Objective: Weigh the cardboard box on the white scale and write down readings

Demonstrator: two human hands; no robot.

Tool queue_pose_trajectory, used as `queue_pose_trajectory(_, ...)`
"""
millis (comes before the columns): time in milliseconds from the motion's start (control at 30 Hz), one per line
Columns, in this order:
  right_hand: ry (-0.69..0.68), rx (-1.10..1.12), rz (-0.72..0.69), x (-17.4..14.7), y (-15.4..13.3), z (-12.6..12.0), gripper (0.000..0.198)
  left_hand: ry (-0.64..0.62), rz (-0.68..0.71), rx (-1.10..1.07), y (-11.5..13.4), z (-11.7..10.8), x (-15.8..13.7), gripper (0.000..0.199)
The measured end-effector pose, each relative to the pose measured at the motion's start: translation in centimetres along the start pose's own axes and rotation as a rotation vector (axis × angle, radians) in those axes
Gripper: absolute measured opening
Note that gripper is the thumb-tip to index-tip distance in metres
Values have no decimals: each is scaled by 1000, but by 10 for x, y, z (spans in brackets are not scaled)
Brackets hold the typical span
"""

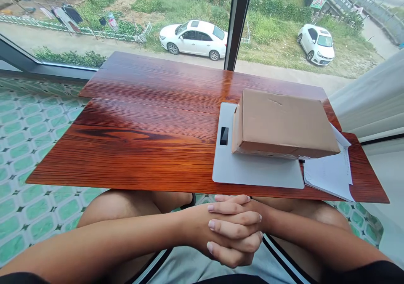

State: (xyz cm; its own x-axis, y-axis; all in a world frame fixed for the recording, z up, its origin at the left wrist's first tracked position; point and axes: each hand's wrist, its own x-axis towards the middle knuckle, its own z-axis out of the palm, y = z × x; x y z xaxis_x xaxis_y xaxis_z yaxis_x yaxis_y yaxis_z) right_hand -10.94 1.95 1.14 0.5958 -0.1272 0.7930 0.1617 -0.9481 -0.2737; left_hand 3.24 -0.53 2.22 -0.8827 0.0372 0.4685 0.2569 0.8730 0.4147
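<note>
My left hand (197,229) and my right hand (235,231) are clasped together over my lap, just in front of the table edge. Their fingers are interlaced, and the right fingers lie across the back of the left hand. Both are closed with no object visible in them; the palms are hidden. Beyond them on the table, a closed brown cardboard box (287,122) rests on a flat silver digital scale (259,170). A small dark display (224,136) shows at the scale's left side. The box covers the scale's rear right part.
Sheets of white paper (330,172) lie right of the scale, partly behind the box. The reddish wooden table (142,149) stands against a window with a dark frame (235,27). A pale curtain (372,94) hangs at the right. Two white cars are parked outside.
</note>
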Motion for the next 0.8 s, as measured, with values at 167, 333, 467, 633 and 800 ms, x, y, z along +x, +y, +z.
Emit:
queue_pose_trajectory(167,119,83,126,-9,2,23,42,-212,-125,-161,-9,1,-1,48)
queue_pose_trajectory(333,161,164,118,-11,12,26,47,0,-231,-80,-7,-7,0,27)
queue_pose_trajectory(467,116,-23,133,-3,3,13,59,-67,-305,-198,4,-17,4,24)
queue_pose_trajectory(633,221,-8,-5,18,2,10,48,16,-401,-222,20,-32,12,23)
queue_pose_trajectory(800,188,148,52,45,-17,6,30,-164,-358,-405,34,-51,26,28)
